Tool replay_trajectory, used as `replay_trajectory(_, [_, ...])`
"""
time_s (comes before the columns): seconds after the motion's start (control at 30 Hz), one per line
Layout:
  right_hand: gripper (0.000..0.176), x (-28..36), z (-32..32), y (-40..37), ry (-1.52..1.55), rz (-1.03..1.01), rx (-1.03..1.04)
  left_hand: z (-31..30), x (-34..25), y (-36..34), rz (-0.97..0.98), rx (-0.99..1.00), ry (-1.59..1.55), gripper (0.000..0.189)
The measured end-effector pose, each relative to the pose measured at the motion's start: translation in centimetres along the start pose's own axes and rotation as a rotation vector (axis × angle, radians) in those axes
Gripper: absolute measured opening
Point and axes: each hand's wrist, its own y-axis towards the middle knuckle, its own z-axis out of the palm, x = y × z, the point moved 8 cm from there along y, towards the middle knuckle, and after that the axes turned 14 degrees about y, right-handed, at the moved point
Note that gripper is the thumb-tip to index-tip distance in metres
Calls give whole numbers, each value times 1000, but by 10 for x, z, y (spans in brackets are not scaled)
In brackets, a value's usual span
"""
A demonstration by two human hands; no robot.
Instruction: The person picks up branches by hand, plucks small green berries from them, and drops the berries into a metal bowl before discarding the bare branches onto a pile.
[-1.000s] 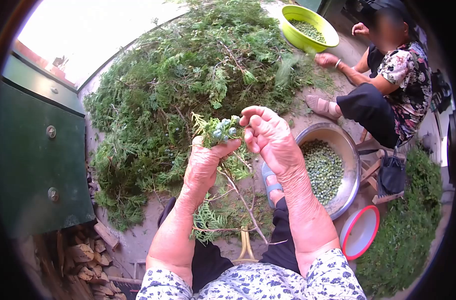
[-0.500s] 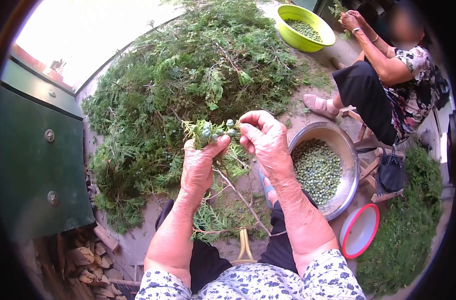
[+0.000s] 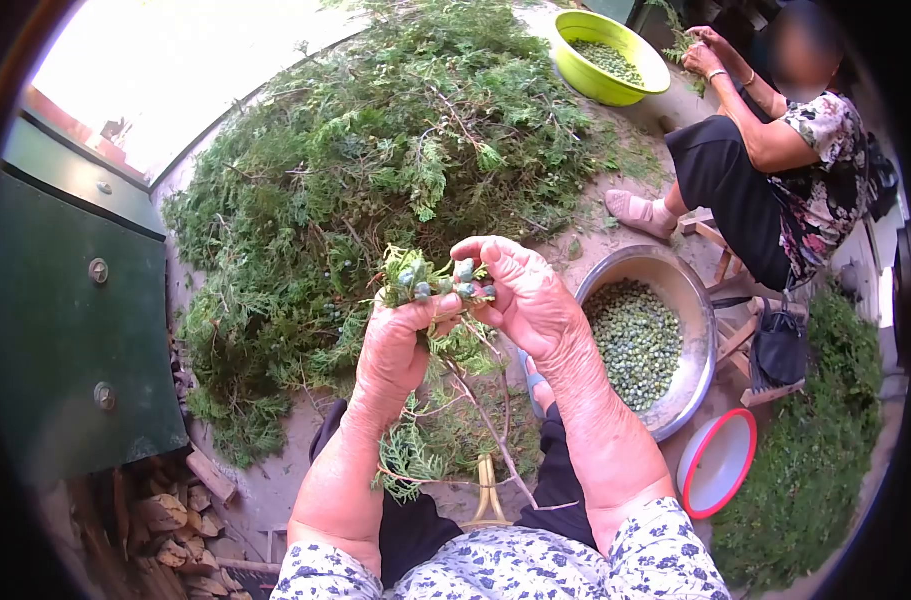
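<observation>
Counts 1st. Hands of wearer: 2. L hand (image 3: 395, 345) had thumb & fingers clamped on 1 evergreen sprig (image 3: 400, 268), held up in front of the chest, approx. mid-view. R hand (image 3: 530, 300) was just beside, fingertips at the sprig's cone end; index finger bent above the thumb (couldn't tell if they were pinched on a cone or merely around it). Bluish-green cones (image 3: 422, 291) on sprig: several, exact no. unclear. Below the hands hung 1 thin forked stem (image 3: 497, 437), w/ green leaf tips on its L side.

Basins: 3. Yellow-green basin (image 3: 627, 92) at far side, w/ cones in it; metal basin (image 3: 697, 352) by wearer's R forearm, w/ a broad layer of loose cones (image 3: 630, 350); smaller red-rimmed basin (image 3: 717, 468) nearest, tilted. Other people: 1 co-worker (image 3: 820, 150), seated far R, both co-worker's hands (image 3: 705, 55) at another leafy sprig (image 3: 665, 18). Black bag (image 3: 778, 345): 1, on a wooden stool (image 3: 745, 350).

Surface: greyish floor (image 3: 580, 222), w/ leaf litter. Big heap of cut branches (image 3: 375, 150) ahead; 2nd green spread (image 3: 805, 470) along R edge.

Room: dark green cabinet (image 3: 45, 320) at L, 3 round metal bosses visible; split firewood (image 3: 170, 515) stacked nr lower L. Upper L v. bright, washed out.
</observation>
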Motion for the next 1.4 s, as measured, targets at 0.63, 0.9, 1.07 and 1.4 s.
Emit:
replay_trajectory(0.63, [14, -2, 2, -1, -236, 25, -77, -6, 4, 0, -23, 2, 63, 18])
replay_trajectory(0.9, [13, -4, -23, 2, 222, -129, -133, 7, -12, -9, 31, -81, 46, 15])
replay_trajectory(1.07, [19, 12, -13, -2, 142, -157, -193, -8, -6, 3, 101, -127, -35, 18])
replay_trajectory(1.4, [17, 2, 2, -10, -362, -158, -247, -4, -10, -1, 89, -95, 85, 17])
